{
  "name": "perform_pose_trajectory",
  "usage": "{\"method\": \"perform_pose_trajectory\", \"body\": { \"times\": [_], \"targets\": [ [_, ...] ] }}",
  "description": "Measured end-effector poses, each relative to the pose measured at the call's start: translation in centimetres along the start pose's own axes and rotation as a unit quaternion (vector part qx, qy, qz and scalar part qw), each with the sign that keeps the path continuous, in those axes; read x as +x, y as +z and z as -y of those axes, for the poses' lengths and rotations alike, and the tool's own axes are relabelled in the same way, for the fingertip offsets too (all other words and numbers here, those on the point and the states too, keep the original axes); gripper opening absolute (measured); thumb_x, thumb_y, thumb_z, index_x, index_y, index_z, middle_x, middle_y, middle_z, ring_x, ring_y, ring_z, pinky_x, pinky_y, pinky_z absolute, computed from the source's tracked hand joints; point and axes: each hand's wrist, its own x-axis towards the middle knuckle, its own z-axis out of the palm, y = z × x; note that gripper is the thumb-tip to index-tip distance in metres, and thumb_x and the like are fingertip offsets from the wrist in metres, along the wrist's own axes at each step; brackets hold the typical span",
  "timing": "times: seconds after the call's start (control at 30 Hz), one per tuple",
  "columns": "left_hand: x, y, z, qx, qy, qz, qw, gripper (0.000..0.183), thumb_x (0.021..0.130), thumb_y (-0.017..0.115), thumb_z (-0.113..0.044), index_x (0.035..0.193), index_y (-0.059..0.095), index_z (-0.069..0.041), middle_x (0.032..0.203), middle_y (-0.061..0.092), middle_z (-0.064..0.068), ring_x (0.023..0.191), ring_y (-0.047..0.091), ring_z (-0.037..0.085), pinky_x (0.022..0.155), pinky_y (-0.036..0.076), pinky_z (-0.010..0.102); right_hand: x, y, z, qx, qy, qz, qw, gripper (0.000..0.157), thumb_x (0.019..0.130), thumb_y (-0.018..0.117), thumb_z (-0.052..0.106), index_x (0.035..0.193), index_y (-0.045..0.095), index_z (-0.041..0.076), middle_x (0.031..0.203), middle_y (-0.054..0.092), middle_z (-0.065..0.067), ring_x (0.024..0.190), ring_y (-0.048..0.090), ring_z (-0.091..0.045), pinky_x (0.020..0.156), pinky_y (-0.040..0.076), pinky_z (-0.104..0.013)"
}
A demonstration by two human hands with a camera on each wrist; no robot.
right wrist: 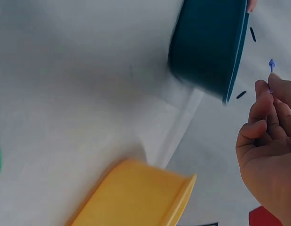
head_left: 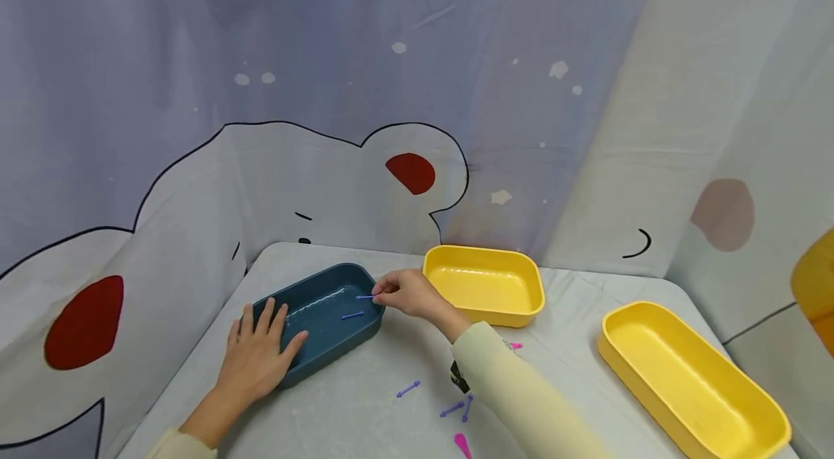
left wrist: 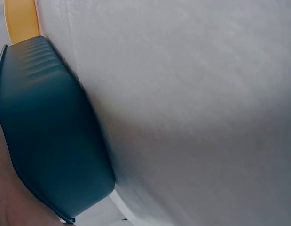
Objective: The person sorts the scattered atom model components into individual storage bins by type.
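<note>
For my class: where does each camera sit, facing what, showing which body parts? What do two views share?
Head: head-worn, facing forward and down at the blue tray; left hand, right hand, sleeves show.
Left wrist: worn there, facing the tray's outer wall; left hand partly shows.
Right wrist: worn there, facing tablecloth; right hand pinches purple stick; left fingertip shows.
Both wrist views: blue tray, yellow tray.

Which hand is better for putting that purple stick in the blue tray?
Probably the right hand: it pinches the purple stick over one end of the blue tray. The left hand rests at the tray's other end.
</note>
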Motion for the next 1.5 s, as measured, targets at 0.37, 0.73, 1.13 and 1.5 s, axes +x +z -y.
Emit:
{"method": "perform_pose_trajectory", "body": {
  "times": [0.37,0.73,1.13,1.5],
  "targets": [
    [-0.1,-0.2,-0.2,0.004,0.0,-0.007,1.0,0.084,0.102,0.037,-0.065,0.157,0.033,-0.001,0.163,0.022,0.029,0.147,0.009,0.059,0.115,0.008,0.072,2.4,3.1,2.7,-0.051,-0.029,0.014,0.998,0.004,0.093,0.075,0.017,0.095,0.076,0.013,0.081,0.069,0.007,0.074,0.056,-0.006,0.07,0.05,-0.016],
    [0.0,0.1,-0.2,0.004,-0.003,-0.009,0.9999,0.082,0.103,0.039,-0.063,0.156,0.034,-0.001,0.162,0.023,0.029,0.147,0.01,0.06,0.114,0.01,0.073,3.6,4.7,3.5,-0.066,-0.032,0.0,0.997,0.004,0.092,0.076,0.018,0.093,0.077,0.014,0.08,0.07,0.01,0.071,0.057,-0.003,0.069,0.05,-0.016],
    [0.0,0.2,-0.2,0.02,-0.003,-0.017,0.9996,0.083,0.102,0.037,-0.065,0.156,0.036,-0.002,0.163,0.025,0.028,0.147,0.012,0.058,0.115,0.013,0.073,4.1,5.5,3.3,-0.033,-0.013,-0.017,0.999,0.008,0.092,0.076,0.019,0.097,0.077,0.013,0.083,0.071,0.008,0.072,0.058,-0.004,0.067,0.05,-0.018],
    [-0.1,0.0,-0.2,0.015,-0.003,-0.012,0.9998,0.083,0.103,0.037,-0.065,0.157,0.034,-0.001,0.163,0.023,0.028,0.147,0.01,0.059,0.115,0.01,0.072,2.9,3.2,2.4,-0.056,-0.004,-0.019,0.998,0.007,0.097,0.07,0.019,0.098,0.075,0.013,0.087,0.069,0.005,0.077,0.057,-0.008,0.072,0.051,-0.019]
  ]
}}
